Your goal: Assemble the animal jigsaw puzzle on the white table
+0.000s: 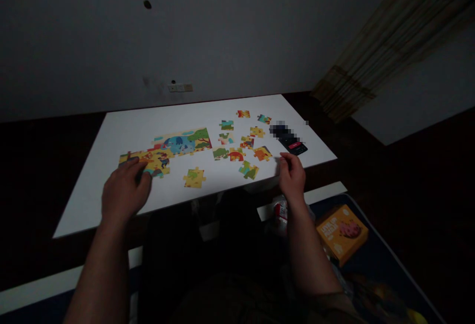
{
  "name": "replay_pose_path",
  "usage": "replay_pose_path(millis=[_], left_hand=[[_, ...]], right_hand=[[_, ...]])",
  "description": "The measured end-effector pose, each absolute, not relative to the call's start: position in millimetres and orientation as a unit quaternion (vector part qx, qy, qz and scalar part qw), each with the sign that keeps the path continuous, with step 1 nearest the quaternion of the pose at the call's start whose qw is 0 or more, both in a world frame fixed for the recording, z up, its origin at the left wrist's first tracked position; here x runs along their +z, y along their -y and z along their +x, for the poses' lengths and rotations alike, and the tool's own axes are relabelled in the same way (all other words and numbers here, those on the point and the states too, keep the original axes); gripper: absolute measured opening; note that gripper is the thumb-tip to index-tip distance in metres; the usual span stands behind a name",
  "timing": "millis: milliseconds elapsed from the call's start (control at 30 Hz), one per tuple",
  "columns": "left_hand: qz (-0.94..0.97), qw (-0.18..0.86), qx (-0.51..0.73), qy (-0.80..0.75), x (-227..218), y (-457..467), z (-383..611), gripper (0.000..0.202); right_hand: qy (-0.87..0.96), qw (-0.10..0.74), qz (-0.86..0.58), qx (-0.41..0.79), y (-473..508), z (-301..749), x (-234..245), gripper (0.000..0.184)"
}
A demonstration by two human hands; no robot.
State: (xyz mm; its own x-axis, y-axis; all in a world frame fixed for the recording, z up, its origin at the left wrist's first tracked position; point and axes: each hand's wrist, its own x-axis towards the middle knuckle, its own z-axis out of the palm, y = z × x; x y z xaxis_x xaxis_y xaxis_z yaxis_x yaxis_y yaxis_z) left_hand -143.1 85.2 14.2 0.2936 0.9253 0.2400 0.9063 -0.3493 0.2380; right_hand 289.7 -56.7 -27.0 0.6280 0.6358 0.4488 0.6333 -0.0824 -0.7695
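My left hand (126, 190) lies palm down on the lower left part of a partly joined jigsaw puzzle (180, 145), its fingers stretched over the yellow pieces. The joined part shows a blue elephant and a green tree. My right hand (292, 178) is at the table's front edge with its fingers curled in; no thing shows in it. Between the hands lies a loose yellow puzzle piece (194, 177). Several more loose pieces are spread to the right, among them a green and blue piece (248, 169) and an orange piece (262, 153) nearest my right hand.
A dark phone (297, 148), partly pixelated, lies on the white table (122, 121) beyond my right hand. Below on the right, an orange puzzle box (341, 232) and a crinkled plastic bag (280, 215) sit on a dark blue seat. The wall stands behind the table.
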Motion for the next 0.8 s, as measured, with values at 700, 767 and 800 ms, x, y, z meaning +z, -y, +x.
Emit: replay_pose_path(millis=[700, 767, 800], left_hand=[[0.799, 0.011, 0.180, -0.573, 12, -86, -144, 0.055], [0.803, 0.008, 0.184, -0.567, 12, -86, -143, 0.054], [0.805, 0.009, 0.184, -0.564, 13, -86, -143, 0.055]], right_hand=[[0.487, 0.443, -0.752, 0.033, 52, 311, -20, 0.025], [0.485, 0.442, -0.754, 0.035, 52, 311, -20, 0.025], [0.484, 0.444, -0.753, 0.036, 52, 311, -20, 0.024]])
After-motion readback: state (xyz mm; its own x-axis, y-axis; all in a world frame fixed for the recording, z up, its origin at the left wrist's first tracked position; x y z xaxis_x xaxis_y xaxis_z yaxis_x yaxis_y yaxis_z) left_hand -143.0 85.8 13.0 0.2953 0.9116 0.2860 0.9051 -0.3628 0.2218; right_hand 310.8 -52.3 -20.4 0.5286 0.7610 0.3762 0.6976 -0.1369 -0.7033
